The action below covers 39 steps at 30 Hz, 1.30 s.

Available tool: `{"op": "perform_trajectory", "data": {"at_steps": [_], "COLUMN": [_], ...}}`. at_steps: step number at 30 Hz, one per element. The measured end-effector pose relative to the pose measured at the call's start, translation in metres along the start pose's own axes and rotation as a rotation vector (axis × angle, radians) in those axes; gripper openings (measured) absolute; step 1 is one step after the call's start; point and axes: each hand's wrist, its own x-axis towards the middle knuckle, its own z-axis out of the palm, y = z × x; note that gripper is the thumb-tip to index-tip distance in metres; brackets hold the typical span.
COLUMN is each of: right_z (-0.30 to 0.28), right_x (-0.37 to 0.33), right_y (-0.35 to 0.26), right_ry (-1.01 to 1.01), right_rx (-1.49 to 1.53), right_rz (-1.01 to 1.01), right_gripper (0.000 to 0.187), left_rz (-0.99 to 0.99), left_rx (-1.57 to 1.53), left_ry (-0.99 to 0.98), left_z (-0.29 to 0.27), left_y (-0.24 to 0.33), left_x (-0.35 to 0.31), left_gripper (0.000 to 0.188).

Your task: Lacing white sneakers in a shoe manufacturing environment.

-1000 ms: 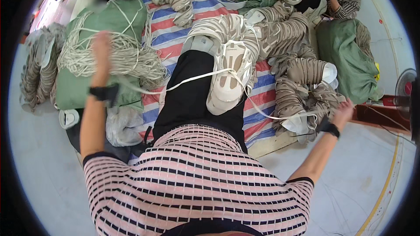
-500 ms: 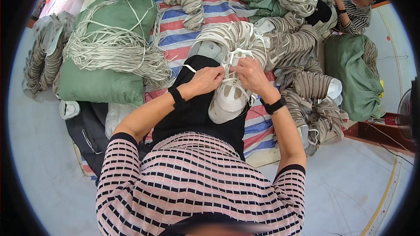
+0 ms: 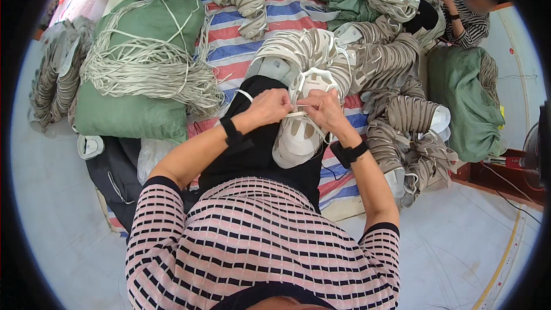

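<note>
A white and beige shoe upper (image 3: 294, 148) lies across my black-clad lap, its toe toward me. A pale shoelace (image 3: 297, 114) crosses its front below the tongue (image 3: 313, 83). My left hand (image 3: 268, 108) is closed in a pinch on the lace at the upper's left edge. From the right, my right hand (image 3: 325, 110) pinches the lace too, its fingertips close to the left ones and over the throat of the upper. The exact spot where the fingers grip is partly hidden. Just beyond the upper curves a row of nested uppers (image 3: 307, 46).
On the left, a thick bundle of pale laces (image 3: 143, 69) lies over a green sack (image 3: 132, 117). Stacks of nested uppers (image 3: 410, 112) crowd the right beside another green sack (image 3: 462, 103). Striped sheeting (image 3: 229, 40) covers the floor. Another person (image 3: 468, 20) sits at the far right.
My right hand has come down and slightly left along the upper, closer to my left hand. The tongue, formerly covered by my fingers and lace, now shows. My left hand has barely shifted.
</note>
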Motion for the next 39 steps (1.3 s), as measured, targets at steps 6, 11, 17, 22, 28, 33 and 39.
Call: {"op": "perform_trajectory", "data": {"at_steps": [6, 11, 17, 22, 28, 33, 39], "right_z": [0.001, -0.003, -0.007, 0.006, 0.017, -0.013, -0.074], "right_x": [0.008, 0.009, 0.009, 0.0, 0.005, 0.008, -0.034], "right_y": [-0.003, 0.008, 0.02, 0.004, -0.002, 0.01, 0.055], "right_ry": [-0.157, -0.2, -0.265, -0.086, -0.03, -0.292, 0.241], "right_rx": [-0.072, 0.028, 0.215, 0.009, -0.133, 0.76, 1.897], "right_rz": [0.107, 0.17, 0.056, -0.006, 0.023, 0.191, 0.253], "right_gripper": [0.013, 0.011, 0.013, 0.008, 0.009, 0.01, 0.016], "left_rz": [0.096, 0.193, 0.588, 0.707, 0.656, 0.649, 0.225], "left_rx": [-0.28, -0.162, 0.205, 0.287, 0.415, 0.277, -0.361], "left_ry": [-0.057, -0.085, -0.102, 0.066, 0.016, -0.025, -0.317], "left_z": [0.004, -0.007, -0.018, -0.011, -0.009, -0.022, -0.029], "left_y": [-0.006, 0.002, 0.004, 0.01, 0.003, 0.008, 0.006], "left_x": [0.006, -0.01, -0.016, -0.01, -0.007, -0.008, 0.009], "left_gripper": [0.016, 0.022, 0.033, 0.032, 0.025, 0.018, 0.013]}}
